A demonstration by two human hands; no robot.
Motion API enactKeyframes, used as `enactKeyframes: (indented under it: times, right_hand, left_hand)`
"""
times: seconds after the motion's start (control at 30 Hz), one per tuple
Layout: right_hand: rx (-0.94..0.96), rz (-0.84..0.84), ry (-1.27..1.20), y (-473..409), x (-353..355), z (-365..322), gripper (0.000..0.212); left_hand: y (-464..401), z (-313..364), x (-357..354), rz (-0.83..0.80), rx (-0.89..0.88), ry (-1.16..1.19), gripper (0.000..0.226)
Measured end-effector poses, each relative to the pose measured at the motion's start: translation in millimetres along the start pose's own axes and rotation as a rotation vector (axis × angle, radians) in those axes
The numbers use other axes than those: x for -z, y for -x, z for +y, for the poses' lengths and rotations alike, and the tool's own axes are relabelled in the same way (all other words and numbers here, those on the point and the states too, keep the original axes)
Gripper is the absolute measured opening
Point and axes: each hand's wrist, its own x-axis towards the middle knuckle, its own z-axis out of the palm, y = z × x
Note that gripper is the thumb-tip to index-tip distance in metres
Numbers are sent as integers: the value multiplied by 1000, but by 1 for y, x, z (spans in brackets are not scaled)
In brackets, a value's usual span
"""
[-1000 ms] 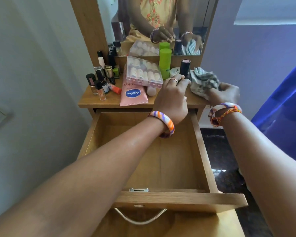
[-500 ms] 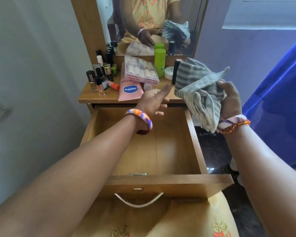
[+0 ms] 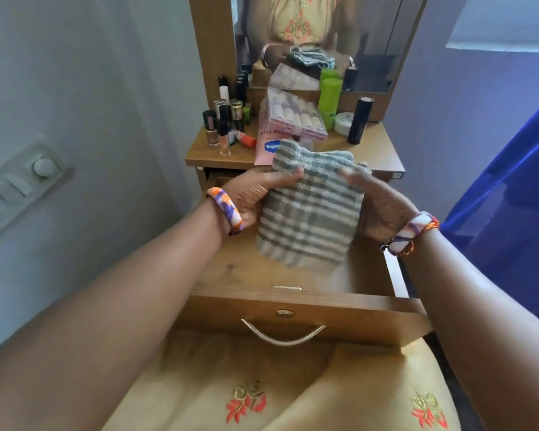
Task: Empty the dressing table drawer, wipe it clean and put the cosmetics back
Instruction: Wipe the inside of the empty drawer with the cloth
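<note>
Several small glass nail-polish bottles (image 3: 220,126) cluster at tabletop left, beside pink soft plastic Vaseline tube (image 3: 266,144) and clear lidded plastic case (image 3: 296,115) of pale tubes. Left hand (image 3: 255,194) and right hand (image 3: 377,203) both pinch grey-white striped woven cloth (image 3: 308,213), folded, above open wooden drawer (image 3: 293,315).

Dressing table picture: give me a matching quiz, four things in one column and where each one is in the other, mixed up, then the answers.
Things:
1. cloth
2. black tube
3. Vaseline tube
4. drawer

Places:
A. pulled open below the tabletop
B. held in both hands above the drawer
C. upright at the tabletop's right
D. lying flat, partly under the clear case

Pairs: 1-B, 2-C, 3-D, 4-A
</note>
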Motion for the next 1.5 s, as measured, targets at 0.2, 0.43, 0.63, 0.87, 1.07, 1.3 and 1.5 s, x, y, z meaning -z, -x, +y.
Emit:
enactKeyframes:
  times: [0.2,0.43,0.63,0.87,1.07,1.3,1.5]
  right_hand:
    - [-23,12,45,-11,-1,13,63]
    - [-228,249,263,-7,-6,21,16]
    - [-306,701,1658,-18,-20,41,52]
    - [-635,236,1745,-54,-70,70,52]
    - [-706,381,1811,-85,-56,84,74]
    - [-476,503,1744,-128,-75,102,82]
    - [-197,71,1841,-144,-86,110,60]
  left_hand:
    - [5,-9,16,47,90,67,23]
    - [14,-35,27,168,282,-465,23]
    - [9,-37,69,849,-89,-1109,18]
    - [-6,-34,90,948,274,-1057,62]
    - [-9,-41,95,731,423,-940,64]
    - [-13,-47,96,801,377,-927,61]
    - [-10,-45,92,815,351,-949,55]
